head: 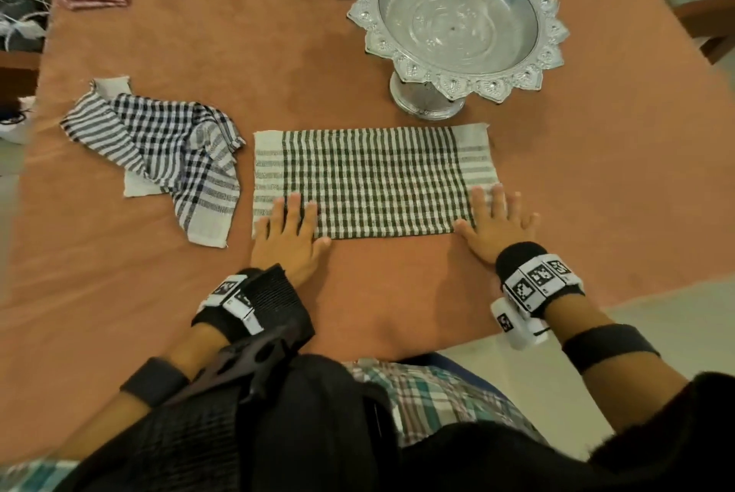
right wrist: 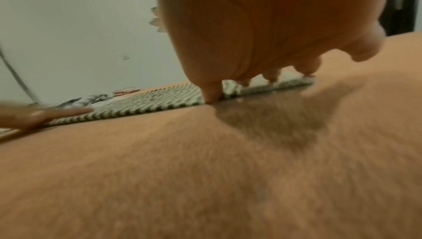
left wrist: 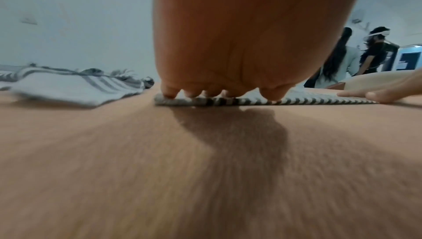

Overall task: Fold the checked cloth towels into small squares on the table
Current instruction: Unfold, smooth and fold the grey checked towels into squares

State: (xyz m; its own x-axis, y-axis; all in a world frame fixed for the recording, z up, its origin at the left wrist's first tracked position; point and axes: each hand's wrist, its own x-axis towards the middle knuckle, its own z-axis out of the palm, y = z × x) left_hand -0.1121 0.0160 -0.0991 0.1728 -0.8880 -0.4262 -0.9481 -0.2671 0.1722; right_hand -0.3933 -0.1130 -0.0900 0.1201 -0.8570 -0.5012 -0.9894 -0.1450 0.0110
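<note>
Both hands, left (head: 287,235) and right (head: 494,222), lie flat with fingers spread on the near corners of one checked towel (head: 370,181), laid out as a long rectangle on the table (head: 238,54). Item: thin woven cloth, judged light, limp, apt to slide and wrinkle; best pinched at the corners or short ends. Second towel (head: 167,151) lies crumpled just beside, on the left. Silver pedestal bowl (head: 457,14) stands behind.

The bench (head: 238,54) wears a matt, napped orange cloth. On it the green-checked towel (head: 374,181) is coarse woven cotton, ribbed and dull. At ten o'clock the black-checked towel (head: 167,157) looks thinner and limp. At one o'clock the pedestal tray (head: 457,14) is embossed, glossy silvery metal.
</note>
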